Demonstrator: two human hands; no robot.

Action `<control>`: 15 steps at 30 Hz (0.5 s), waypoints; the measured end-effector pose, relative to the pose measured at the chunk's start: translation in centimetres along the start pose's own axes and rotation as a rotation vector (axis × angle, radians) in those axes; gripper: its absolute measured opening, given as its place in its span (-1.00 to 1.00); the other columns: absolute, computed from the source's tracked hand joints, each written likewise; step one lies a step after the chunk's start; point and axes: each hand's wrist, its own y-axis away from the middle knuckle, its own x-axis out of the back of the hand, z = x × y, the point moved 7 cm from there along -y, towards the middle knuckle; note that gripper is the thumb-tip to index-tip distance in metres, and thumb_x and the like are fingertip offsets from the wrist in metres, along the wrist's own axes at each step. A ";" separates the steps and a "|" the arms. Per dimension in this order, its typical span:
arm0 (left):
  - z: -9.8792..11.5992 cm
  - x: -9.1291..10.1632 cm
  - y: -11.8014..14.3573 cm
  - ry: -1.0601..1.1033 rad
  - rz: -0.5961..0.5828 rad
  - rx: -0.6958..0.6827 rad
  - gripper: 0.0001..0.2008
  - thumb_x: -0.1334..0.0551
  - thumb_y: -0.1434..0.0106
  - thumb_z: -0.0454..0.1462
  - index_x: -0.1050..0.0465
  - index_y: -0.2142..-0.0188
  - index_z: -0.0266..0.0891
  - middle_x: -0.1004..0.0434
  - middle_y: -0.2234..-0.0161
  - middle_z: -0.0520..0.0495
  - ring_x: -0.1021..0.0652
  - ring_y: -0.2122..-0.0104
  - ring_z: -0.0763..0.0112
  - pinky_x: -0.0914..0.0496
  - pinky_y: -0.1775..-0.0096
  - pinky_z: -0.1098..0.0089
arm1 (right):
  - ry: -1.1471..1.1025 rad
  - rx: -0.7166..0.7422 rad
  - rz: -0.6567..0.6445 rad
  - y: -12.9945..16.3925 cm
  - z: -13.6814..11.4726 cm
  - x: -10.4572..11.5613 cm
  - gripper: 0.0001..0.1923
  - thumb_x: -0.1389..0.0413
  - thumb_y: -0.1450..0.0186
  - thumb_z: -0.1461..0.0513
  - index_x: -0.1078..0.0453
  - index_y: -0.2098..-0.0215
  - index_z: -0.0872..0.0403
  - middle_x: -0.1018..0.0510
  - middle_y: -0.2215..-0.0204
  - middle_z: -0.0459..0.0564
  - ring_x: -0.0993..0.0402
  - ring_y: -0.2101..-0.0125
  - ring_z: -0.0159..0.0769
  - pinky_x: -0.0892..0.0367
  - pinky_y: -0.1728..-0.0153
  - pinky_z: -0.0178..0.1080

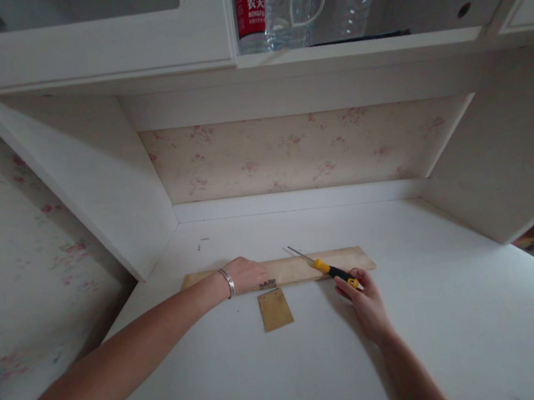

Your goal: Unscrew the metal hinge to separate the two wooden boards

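A long, pale wooden board (316, 266) lies flat across the white desk. My left hand (247, 273), with a silver bracelet at the wrist, rests over its left part with the fingers drawn together; what they pinch, if anything, is hidden. Just below those fingertips, a small dark metal hinge (268, 284) lies at the board's near edge. A small square wooden piece (275, 311) with tiny holes along its far edge sits close in front of the hinge. My right hand (366, 298) is closed around the yellow and black handle of a screwdriver (330, 270), its shaft tilted up and left above the board.
Tiny dark screw-like bits (205, 239) lie on the white desktop (436, 308) behind the board. Overhead, a shelf (359, 48) holds plastic bottles (251, 13) and a clear handled jug (284, 19). Side panels (508, 146) bound the desk left and right.
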 end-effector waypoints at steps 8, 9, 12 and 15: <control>-0.9 -1.5 -0.5 0.030 -0.130 0.161 -0.68 0.01 -0.25 -0.18 -0.49 0.37 -0.21 -0.53 0.33 -0.18 -0.52 0.34 0.24 -0.32 0.31 0.31 | 0.135 -0.034 -0.017 -0.1 0.5 0.1 -0.66 -0.27 0.00 0.12 -0.31 0.29 -0.01 -0.38 0.46 -0.21 -0.35 0.49 -0.46 -0.32 0.43 -0.39; -1.2 -1.6 -0.7 0.037 -0.145 0.197 -0.65 0.02 -0.25 -0.17 -0.50 0.40 -0.23 -0.54 0.34 -0.20 -0.52 0.34 0.22 -0.33 0.31 0.30 | 0.139 -0.033 -0.014 -0.1 0.5 0.2 -0.65 -0.27 0.01 0.11 -0.31 0.29 -0.01 -0.39 0.46 -0.21 -0.35 0.49 -0.46 -0.31 0.43 -0.38; -1.6 -1.8 -1.2 0.068 -0.162 0.247 -0.65 0.00 -0.24 -0.17 -0.51 0.42 -0.25 -0.54 0.36 -0.24 -0.52 0.35 0.23 -0.32 0.31 0.31 | 0.140 -0.030 -0.015 -0.1 0.6 0.2 -0.62 -0.28 0.03 0.10 -0.32 0.29 0.00 -0.40 0.46 -0.20 -0.35 0.50 -0.45 -0.32 0.43 -0.36; -1.8 -2.1 -1.7 0.112 -0.190 0.255 -0.75 -0.11 -0.17 -0.17 -0.51 0.46 -0.24 -0.55 0.40 -0.19 -0.52 0.37 0.26 -0.31 0.31 0.37 | 0.149 -0.022 -0.009 0.0 0.6 0.3 -0.61 -0.28 0.05 0.09 -0.32 0.29 0.01 -0.41 0.46 -0.19 -0.35 0.51 -0.44 -0.32 0.44 -0.35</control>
